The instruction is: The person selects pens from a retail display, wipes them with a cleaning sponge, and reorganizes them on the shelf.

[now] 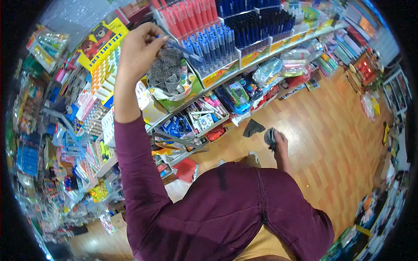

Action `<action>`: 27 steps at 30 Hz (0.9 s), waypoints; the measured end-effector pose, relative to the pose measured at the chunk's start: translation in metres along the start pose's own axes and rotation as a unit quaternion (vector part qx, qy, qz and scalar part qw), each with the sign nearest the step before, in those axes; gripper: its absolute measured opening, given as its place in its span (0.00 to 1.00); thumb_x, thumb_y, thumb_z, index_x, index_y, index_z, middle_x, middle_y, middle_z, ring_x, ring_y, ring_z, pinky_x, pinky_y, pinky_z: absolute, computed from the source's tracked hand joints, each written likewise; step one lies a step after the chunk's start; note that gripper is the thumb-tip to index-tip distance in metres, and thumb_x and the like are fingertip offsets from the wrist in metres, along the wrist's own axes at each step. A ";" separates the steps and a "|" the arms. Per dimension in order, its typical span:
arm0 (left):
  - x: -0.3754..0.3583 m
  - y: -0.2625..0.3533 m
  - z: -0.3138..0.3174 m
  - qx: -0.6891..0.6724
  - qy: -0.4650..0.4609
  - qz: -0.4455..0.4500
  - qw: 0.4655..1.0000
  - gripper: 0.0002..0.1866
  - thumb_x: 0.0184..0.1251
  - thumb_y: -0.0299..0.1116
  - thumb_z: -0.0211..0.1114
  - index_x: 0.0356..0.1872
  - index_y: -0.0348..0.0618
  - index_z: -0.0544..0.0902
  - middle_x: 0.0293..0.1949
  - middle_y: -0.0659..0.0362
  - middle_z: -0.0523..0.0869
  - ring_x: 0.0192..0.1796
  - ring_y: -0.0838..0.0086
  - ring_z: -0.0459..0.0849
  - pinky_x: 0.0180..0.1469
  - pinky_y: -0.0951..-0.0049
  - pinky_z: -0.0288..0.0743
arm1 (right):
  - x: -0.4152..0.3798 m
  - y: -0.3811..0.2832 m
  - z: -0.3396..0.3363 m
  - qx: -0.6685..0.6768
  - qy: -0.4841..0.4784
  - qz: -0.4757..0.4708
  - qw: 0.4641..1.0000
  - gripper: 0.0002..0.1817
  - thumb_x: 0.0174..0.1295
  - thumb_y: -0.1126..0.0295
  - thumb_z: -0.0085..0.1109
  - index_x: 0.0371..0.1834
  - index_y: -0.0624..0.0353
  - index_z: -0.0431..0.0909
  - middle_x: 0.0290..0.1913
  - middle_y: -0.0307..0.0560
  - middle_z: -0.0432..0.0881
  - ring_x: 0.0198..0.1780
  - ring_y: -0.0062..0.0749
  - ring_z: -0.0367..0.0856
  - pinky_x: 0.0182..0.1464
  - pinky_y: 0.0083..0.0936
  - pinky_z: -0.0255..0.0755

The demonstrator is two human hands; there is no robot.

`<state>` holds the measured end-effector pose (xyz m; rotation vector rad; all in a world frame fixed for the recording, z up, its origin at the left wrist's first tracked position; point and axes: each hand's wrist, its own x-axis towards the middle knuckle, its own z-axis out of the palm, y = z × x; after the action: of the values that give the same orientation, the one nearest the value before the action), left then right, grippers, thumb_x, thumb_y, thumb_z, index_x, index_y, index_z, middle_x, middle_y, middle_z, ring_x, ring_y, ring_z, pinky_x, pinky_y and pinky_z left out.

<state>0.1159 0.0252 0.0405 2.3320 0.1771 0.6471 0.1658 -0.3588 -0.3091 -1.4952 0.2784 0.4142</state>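
My left hand [140, 48] is raised at the pen shelf, its fingers pinched on a clear pen [185, 50] with blue in it. The pen slants down to the right, beside a rack of blue-capped pens [213, 43]. Just below that hand, a dark grey fuzzy cloth [166, 69] lies bunched on top of a green box [187, 98]. Low on my other side, my right hand [281, 142] is closed round a bunched dark grey cloth [271, 138]. Above the floor this cloth hangs beside my body.
Red pens [185, 17] and dark blue pens [265, 26] stand in racks along the shelf [261, 54]. A yellow highlighter display [102, 48] is on the left. Trays of markers [209, 115] sit lower down. A dark scrap [253, 128] lies on the wooden floor [318, 130].
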 end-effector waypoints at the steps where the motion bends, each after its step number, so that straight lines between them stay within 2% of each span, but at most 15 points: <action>1: -0.012 0.004 -0.001 0.005 0.011 -0.008 1.000 0.03 0.62 0.26 0.60 0.35 0.40 0.77 0.24 0.63 0.81 0.23 0.84 0.75 0.24 0.84 0.69 | 0.008 -0.021 0.007 0.047 -0.029 -0.023 0.998 0.17 0.61 0.59 0.57 0.41 0.63 0.77 0.29 0.43 0.78 0.23 0.23 0.75 0.20 0.21 0.68; 3: -0.035 0.013 0.001 -0.063 0.022 -0.051 0.996 0.04 0.60 0.27 0.62 0.33 0.39 0.78 0.23 0.61 0.82 0.22 0.84 0.77 0.23 0.84 0.68 | 0.005 -0.093 0.024 0.083 -0.128 -0.097 0.984 0.17 0.64 0.61 0.53 0.45 0.66 0.75 0.36 0.43 0.79 0.33 0.23 0.77 0.33 0.21 0.72; 5: -0.058 0.028 0.029 -0.115 0.011 -0.095 0.989 0.03 0.59 0.24 0.61 0.33 0.38 0.77 0.24 0.61 0.82 0.23 0.83 0.78 0.24 0.84 0.71 | 0.039 -0.127 0.039 0.107 -0.158 -0.189 0.963 0.17 0.65 0.63 0.51 0.48 0.67 0.74 0.42 0.44 0.79 0.41 0.24 0.77 0.44 0.21 0.71; 6: -0.067 0.030 0.053 -0.087 0.011 -0.088 0.992 0.03 0.60 0.22 0.60 0.34 0.39 0.77 0.23 0.62 0.80 0.24 0.83 0.78 0.26 0.83 0.72 | 0.036 -0.158 0.046 0.057 -0.241 -0.240 0.939 0.19 0.63 0.62 0.53 0.50 0.67 0.73 0.44 0.45 0.79 0.43 0.25 0.76 0.46 0.22 0.70; 8: -0.081 0.030 0.104 -0.059 -0.017 -0.013 0.998 0.06 0.56 0.19 0.62 0.34 0.38 0.77 0.23 0.63 0.79 0.25 0.84 0.79 0.25 0.83 0.71 | 0.008 -0.221 0.065 -0.056 -0.369 -0.372 0.850 0.22 0.59 0.62 0.57 0.51 0.66 0.72 0.46 0.47 0.78 0.45 0.27 0.75 0.48 0.23 0.69; 10: -0.088 0.056 0.142 -0.092 -0.016 -0.086 0.992 0.05 0.55 0.19 0.62 0.32 0.37 0.77 0.23 0.64 0.78 0.25 0.86 0.75 0.25 0.84 0.68 | -0.007 -0.233 0.093 -0.144 -0.422 -0.526 0.725 0.23 0.54 0.63 0.62 0.49 0.65 0.73 0.43 0.49 0.79 0.43 0.28 0.76 0.47 0.24 0.69; 11: -0.089 0.059 0.159 -0.108 0.005 -0.073 0.991 0.05 0.55 0.19 0.62 0.32 0.37 0.77 0.23 0.65 0.77 0.24 0.87 0.73 0.25 0.84 0.67 | -0.007 -0.229 0.103 -0.166 -0.426 -0.595 0.661 0.22 0.52 0.64 0.65 0.48 0.64 0.73 0.41 0.48 0.79 0.42 0.27 0.76 0.46 0.25 0.70; 12: -0.090 0.059 0.166 -0.091 0.017 -0.083 0.992 0.05 0.55 0.19 0.62 0.32 0.37 0.77 0.23 0.65 0.77 0.24 0.87 0.73 0.25 0.84 0.66 | -0.005 -0.223 0.108 -0.160 -0.427 -0.596 0.661 0.22 0.52 0.64 0.65 0.48 0.64 0.73 0.41 0.48 0.79 0.42 0.27 0.76 0.46 0.25 0.70; 14: -0.098 0.056 0.177 -0.073 0.024 -0.099 0.992 0.05 0.56 0.19 0.62 0.32 0.37 0.76 0.23 0.64 0.78 0.23 0.87 0.73 0.25 0.84 0.66 | 0.000 -0.208 0.109 -0.216 -0.497 -0.412 0.732 0.23 0.50 0.62 0.68 0.45 0.65 0.74 0.34 0.54 0.79 0.34 0.34 0.76 0.41 0.29 0.70; 16: -0.107 0.053 0.181 -0.192 0.037 -0.190 0.962 0.03 0.57 0.20 0.61 0.31 0.35 0.76 0.21 0.60 0.80 0.22 0.82 0.75 0.24 0.80 0.67 | -0.002 -0.199 0.107 -0.186 -0.525 -0.394 0.731 0.22 0.50 0.62 0.68 0.42 0.65 0.74 0.31 0.54 0.78 0.32 0.34 0.76 0.39 0.30 0.69; 17: -0.110 0.055 0.180 -0.183 0.026 -0.239 0.953 0.02 0.58 0.19 0.60 0.31 0.34 0.76 0.22 0.61 0.80 0.22 0.84 0.75 0.24 0.82 0.67 | -0.001 -0.192 0.104 -0.156 -0.550 -0.374 0.731 0.20 0.50 0.62 0.68 0.39 0.66 0.74 0.29 0.55 0.77 0.30 0.34 0.75 0.36 0.31 0.69; 18: -0.112 0.054 0.179 -0.203 0.043 -0.239 0.948 0.02 0.58 0.19 0.61 0.31 0.34 0.76 0.22 0.61 0.80 0.22 0.83 0.75 0.23 0.82 0.68 | 0.002 -0.185 0.102 -0.193 -0.556 -0.328 0.739 0.20 0.50 0.61 0.68 0.36 0.67 0.75 0.26 0.54 0.77 0.28 0.32 0.75 0.33 0.30 0.68; 23: -0.116 0.050 0.171 -0.241 0.097 -0.272 0.926 0.04 0.61 0.23 0.60 0.35 0.35 0.76 0.23 0.58 0.81 0.22 0.82 0.77 0.23 0.83 0.70 | 0.016 -0.193 0.082 -0.249 -0.600 -0.285 0.705 0.19 0.50 0.61 0.67 0.33 0.67 0.75 0.24 0.50 0.77 0.27 0.31 0.74 0.32 0.29 0.68; 25: -0.115 0.045 0.172 -0.254 0.107 -0.265 0.924 0.04 0.62 0.24 0.60 0.35 0.34 0.76 0.23 0.58 0.82 0.22 0.82 0.77 0.23 0.83 0.69 | 0.026 -0.189 0.074 -0.212 -0.606 -0.261 0.721 0.15 0.53 0.64 0.66 0.32 0.65 0.76 0.23 0.38 0.74 0.27 0.17 0.68 0.30 0.22 0.65; 27: -0.111 0.043 0.175 -0.260 0.131 -0.264 0.919 0.04 0.62 0.24 0.60 0.35 0.34 0.76 0.22 0.57 0.81 0.21 0.81 0.77 0.22 0.83 0.70 | 0.035 -0.191 0.066 -0.222 -0.618 -0.245 0.713 0.14 0.55 0.64 0.65 0.32 0.64 0.76 0.24 0.36 0.74 0.29 0.16 0.69 0.31 0.20 0.66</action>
<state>0.1044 -0.1444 -0.0858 1.5812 0.6487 0.6301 0.2749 -0.2945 -0.1477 -1.3478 -1.3507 0.9863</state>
